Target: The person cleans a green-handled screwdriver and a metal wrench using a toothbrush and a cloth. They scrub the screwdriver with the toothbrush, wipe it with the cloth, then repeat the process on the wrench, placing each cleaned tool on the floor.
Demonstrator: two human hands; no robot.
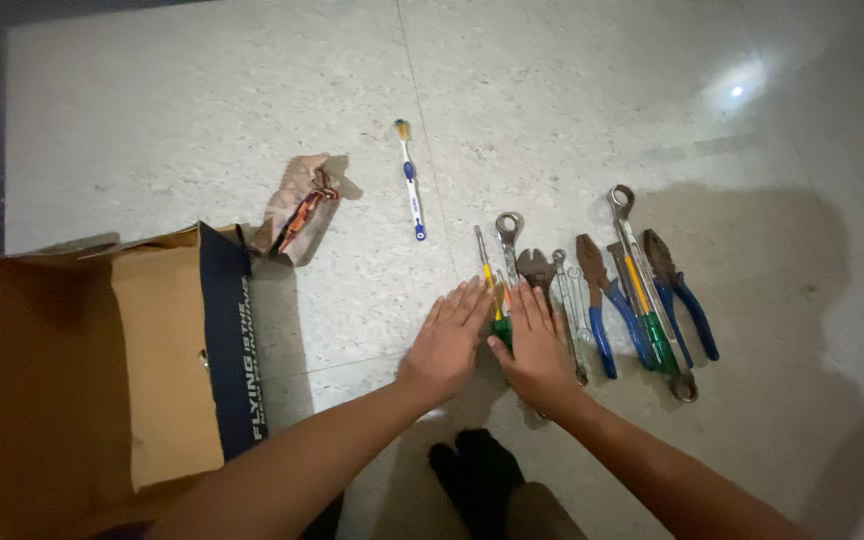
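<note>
My left hand (pixel 448 338) lies flat on the pale floor, fingers together, just left of a row of hand tools. My right hand (pixel 537 345) rests flat beside it, partly covering a green-handled screwdriver (pixel 501 330) and the lower part of a rusty spanner (pixel 509 235). Neither hand grips anything. To the right lie a slim wrench (pixel 568 300), blue-handled pliers (pixel 597 300), a long ring spanner (pixel 642 270) over a yellow-green screwdriver (pixel 649 315), and a second pair of blue-handled pliers (pixel 680 290).
An open cardboard box (pixel 72 370) with a dark flap stands at the left. A crumpled brown cloth (pixel 297 208) lies beyond it. A white and blue toothbrush (pixel 410 180) lies on the floor further out. My dark shoes (pixel 477 470) show below the hands.
</note>
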